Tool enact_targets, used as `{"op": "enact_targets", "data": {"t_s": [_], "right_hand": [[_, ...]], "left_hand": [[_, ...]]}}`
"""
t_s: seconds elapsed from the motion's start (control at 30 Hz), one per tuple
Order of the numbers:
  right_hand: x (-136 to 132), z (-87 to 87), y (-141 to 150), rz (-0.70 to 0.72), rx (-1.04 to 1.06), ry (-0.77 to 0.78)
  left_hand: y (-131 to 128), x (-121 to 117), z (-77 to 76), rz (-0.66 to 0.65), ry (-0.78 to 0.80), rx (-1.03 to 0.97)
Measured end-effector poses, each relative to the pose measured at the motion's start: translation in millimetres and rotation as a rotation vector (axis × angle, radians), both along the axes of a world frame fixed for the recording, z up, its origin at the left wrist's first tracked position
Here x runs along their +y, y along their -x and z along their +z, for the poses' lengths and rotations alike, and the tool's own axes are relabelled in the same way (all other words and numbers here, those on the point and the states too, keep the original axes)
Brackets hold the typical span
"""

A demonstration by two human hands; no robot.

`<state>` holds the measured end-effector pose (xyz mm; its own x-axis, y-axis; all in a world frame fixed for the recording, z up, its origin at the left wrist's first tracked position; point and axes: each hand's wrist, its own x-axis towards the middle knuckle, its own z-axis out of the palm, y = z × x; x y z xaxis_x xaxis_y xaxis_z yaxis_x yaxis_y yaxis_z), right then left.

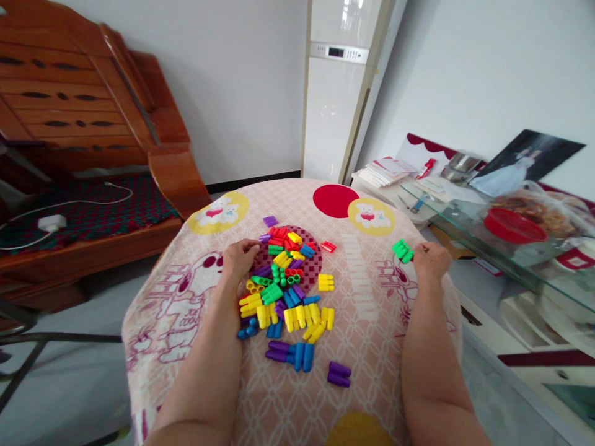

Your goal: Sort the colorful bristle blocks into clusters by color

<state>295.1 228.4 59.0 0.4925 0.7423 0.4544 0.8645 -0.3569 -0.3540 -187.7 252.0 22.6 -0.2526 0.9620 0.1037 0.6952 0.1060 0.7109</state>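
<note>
Bullet-shaped plastic building blocks [297,317] in yellow, blue, green, red and purple lie in a loose heap on the round table. At the heap's far left edge is my left hand [239,260], its thumb and forefinger pinched at a small purple building block [264,238]. My right hand [432,261] is at the table's right side, fingers closed on the near end of a green building block [402,251]. A joined purple and blue group [290,355] and a purple block [339,374] lie nearer to me.
A patterned cloth [367,347] covers the table. To the right stands a glass-topped cabinet [469,217] with papers, a red bowl [515,225] and a photo [527,162]. A wooden bench [171,179] is on the left, and a white floor-standing air conditioner [335,111] is behind.
</note>
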Motion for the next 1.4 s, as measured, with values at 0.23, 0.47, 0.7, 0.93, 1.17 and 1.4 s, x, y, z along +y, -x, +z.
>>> {"op": "enact_targets", "data": {"t_s": [0.23,0.47,0.7,0.93,1.17,1.4], "right_hand": [[6.1,28.2,65.5,0.294,0.134,-0.119],[0.8,29.0,139.2,0.714,0.167,0.015],[-9.3,13.8,185.8,1.036,0.498,0.186],[-15.6,2.0,210.9,1.185,0.796,0.347],[-13.0,-0.4,211.2,1.099,0.759,0.397],[-10.5,6.6,194.6,0.799,0.271,0.195]], "left_hand": [[-3.1,-12.0,18.6,-0.328,0.036,-0.171],[-21.8,-12.2,26.4,-0.409,0.030,-0.044],[-30.1,-18.7,39.5,-0.532,0.069,-0.469],[-60.5,-23.7,44.3,-0.681,0.079,-0.492],[-65.3,-23.3,42.6,-0.689,0.030,-0.568],[-16.2,-16.0,33.7,-0.399,-0.030,-0.476]]}}
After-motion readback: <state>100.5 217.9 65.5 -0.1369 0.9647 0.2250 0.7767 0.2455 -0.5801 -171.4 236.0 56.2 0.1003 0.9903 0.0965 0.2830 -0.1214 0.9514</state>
